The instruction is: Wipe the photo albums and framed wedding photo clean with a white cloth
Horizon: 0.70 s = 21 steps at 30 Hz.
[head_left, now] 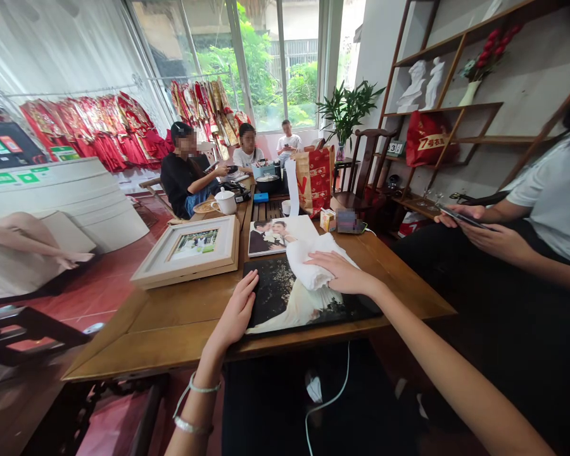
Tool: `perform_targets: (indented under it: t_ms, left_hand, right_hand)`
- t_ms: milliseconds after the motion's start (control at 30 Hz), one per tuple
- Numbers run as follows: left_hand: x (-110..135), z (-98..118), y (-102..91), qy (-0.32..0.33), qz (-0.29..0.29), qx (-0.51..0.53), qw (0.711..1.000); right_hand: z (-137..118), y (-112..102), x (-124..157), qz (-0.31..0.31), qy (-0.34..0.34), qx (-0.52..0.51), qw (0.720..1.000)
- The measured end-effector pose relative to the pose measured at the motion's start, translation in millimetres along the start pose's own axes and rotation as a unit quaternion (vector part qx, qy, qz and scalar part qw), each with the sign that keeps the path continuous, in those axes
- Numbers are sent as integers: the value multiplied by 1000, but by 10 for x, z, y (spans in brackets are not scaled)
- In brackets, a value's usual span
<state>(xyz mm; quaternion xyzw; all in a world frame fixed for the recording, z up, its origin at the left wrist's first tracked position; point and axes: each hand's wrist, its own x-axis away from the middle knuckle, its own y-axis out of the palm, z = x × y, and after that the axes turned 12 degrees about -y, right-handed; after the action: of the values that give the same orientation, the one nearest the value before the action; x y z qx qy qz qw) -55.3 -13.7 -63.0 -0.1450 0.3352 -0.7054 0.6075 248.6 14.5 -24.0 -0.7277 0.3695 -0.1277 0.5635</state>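
Right hand (339,272) pressed flat on a white cloth (308,263), fingers loosely spread.
Cloth lies on the wedding photo panel (285,307) at the table's (171,329) near edge; left hand (237,310), fingers straight and together, rests against the panel's left edge.

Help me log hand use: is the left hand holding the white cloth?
No, the white cloth lies under the right hand; the left hand rests on the photo print.

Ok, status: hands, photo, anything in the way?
Left hand flat on left edge of photo panel. Right hand presses white cloth on it. Framed picture close by.
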Motion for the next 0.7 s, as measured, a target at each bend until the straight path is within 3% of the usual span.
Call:
perform_targets:
  t_ms: [200, 567, 700]
  left_hand:
    - [3, 11, 2, -4, 2, -8, 1000]
    - [3, 4, 13, -6, 5, -1, 1000]
    - [6, 10, 8, -8, 0, -5, 1000]
  right_hand:
    - [-180, 17, 42, 17, 17, 24, 999]
    - [-826, 69, 736, 1, 13, -7, 1000]
    - [-851, 33, 792, -14, 2, -23, 1000]
